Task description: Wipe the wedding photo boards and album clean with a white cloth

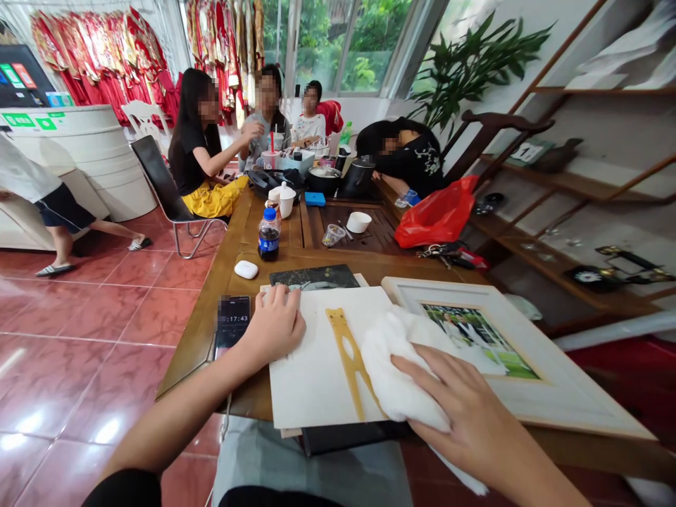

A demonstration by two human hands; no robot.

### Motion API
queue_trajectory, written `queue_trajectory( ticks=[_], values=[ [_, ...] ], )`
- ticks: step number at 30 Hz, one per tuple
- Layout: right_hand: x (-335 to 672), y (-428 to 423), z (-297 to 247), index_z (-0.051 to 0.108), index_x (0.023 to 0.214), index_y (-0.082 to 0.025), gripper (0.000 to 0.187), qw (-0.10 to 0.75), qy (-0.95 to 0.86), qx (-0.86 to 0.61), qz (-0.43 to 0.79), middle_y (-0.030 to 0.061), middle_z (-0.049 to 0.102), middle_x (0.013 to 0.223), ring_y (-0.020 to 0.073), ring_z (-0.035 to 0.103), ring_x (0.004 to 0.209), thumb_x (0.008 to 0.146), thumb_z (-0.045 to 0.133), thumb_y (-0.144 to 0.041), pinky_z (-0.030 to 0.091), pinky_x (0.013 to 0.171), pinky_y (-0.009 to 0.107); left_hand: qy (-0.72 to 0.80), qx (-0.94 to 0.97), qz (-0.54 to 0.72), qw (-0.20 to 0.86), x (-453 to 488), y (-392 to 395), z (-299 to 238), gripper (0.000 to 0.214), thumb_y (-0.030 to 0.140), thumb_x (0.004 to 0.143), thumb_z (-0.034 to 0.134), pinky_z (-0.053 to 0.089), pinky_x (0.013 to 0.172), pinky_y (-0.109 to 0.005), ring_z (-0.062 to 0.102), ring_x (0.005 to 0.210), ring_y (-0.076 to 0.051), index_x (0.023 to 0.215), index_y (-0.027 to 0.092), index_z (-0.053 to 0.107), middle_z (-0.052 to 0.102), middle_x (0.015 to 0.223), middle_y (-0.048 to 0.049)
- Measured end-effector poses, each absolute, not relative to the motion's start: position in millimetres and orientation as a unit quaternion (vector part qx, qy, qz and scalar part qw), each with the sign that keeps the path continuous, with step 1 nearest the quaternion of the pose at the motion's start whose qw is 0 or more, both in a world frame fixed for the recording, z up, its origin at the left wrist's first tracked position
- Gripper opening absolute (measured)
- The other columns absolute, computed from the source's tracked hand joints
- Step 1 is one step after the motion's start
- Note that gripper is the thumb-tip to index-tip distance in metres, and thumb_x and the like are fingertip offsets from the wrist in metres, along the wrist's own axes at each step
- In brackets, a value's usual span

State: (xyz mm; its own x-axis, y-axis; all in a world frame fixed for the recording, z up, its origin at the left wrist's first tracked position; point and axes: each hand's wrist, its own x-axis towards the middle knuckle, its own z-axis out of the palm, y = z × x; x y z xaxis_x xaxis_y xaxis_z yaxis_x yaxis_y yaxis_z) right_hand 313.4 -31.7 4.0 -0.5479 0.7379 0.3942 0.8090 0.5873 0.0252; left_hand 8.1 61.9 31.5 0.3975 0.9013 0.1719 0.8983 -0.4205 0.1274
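A white board [306, 380] lies on the near edge of the table, over dark flat pieces. My left hand [277, 320] rests on its upper left corner, palm down with fingers laid forward, holding nothing. My right hand [459, 401] is closed around a bunched white cloth [398, 366] at the board's right side. Between my hands lies a flat yellow animal-shaped piece [346, 352] with small ears, an oval hole and two long prongs. The cloth touches or covers part of its right prong. A framed photo [575, 394] stretches out to the right of the cloth.
Left of the board are a phone [232, 320] and a white earbud case [246, 269]. A dark drink bottle [269, 236], a white bowl [359, 222] and a red plastic bag [438, 215] stand farther back. Several people sit around the table's far end. Shelves [581, 183] line the right.
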Motion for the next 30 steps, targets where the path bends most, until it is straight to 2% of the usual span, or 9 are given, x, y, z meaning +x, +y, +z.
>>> queue_trajectory(
  ticks=[4,10,16,24,30],
  values=[
    [311.6,-20.3,5.6,0.060,0.135,-0.021,0.051,0.156,-0.875,-0.447,-0.095,0.0181,0.059,0.132,0.0354,0.055,0.119,0.089,0.054,-0.041,0.048,0.093,0.050,0.539,0.836,0.105,0.010,7.9,61.8,32.0,0.037,0.025,0.098,0.037,0.037,0.106,-0.048,0.049,0.120,-0.030,0.132,0.016,0.049,0.053,0.126,-0.0145],
    [294.5,41.6,13.7,0.059,0.137,-0.019,0.052,0.132,-0.869,-0.472,-0.062,0.0202,0.058,0.135,0.0366,0.053,0.123,0.093,0.049,-0.044,0.044,0.097,0.054,0.535,0.838,0.102,0.014,7.1,62.1,32.3,0.038,0.025,0.099,0.038,0.037,0.106,-0.050,0.049,0.118,-0.031,0.133,0.013,0.049,0.053,0.126,-0.0160],
    [273.1,83.7,23.1,0.058,0.139,-0.021,0.053,0.126,-0.881,-0.455,-0.036,0.0199,0.057,0.139,0.0377,0.050,0.127,0.093,0.049,-0.047,0.041,0.100,0.056,0.539,0.837,0.096,0.005,7.4,62.2,31.5,0.037,0.026,0.099,0.038,0.038,0.104,-0.049,0.049,0.118,-0.030,0.133,0.016,0.049,0.054,0.127,-0.0147],
    [243.8,91.9,29.2,0.057,0.140,-0.022,0.053,0.120,-0.902,-0.415,-0.001,0.0188,0.056,0.140,0.0362,0.050,0.127,0.091,0.054,-0.043,0.039,0.102,0.055,0.539,0.837,0.094,0.001,7.7,61.1,31.2,0.036,0.026,0.098,0.038,0.037,0.105,-0.049,0.049,0.119,-0.031,0.131,0.015,0.050,0.054,0.127,-0.0147],
    [242.2,82.8,32.8,0.057,0.139,-0.018,0.053,0.123,-0.905,-0.406,0.006,0.0208,0.057,0.137,0.0369,0.051,0.126,0.090,0.056,-0.039,0.040,0.100,0.056,0.546,0.831,0.104,0.008,7.8,61.4,30.4,0.037,0.027,0.098,0.040,0.038,0.105,-0.048,0.050,0.119,-0.030,0.132,0.016,0.050,0.054,0.126,-0.0146]
  ],
)
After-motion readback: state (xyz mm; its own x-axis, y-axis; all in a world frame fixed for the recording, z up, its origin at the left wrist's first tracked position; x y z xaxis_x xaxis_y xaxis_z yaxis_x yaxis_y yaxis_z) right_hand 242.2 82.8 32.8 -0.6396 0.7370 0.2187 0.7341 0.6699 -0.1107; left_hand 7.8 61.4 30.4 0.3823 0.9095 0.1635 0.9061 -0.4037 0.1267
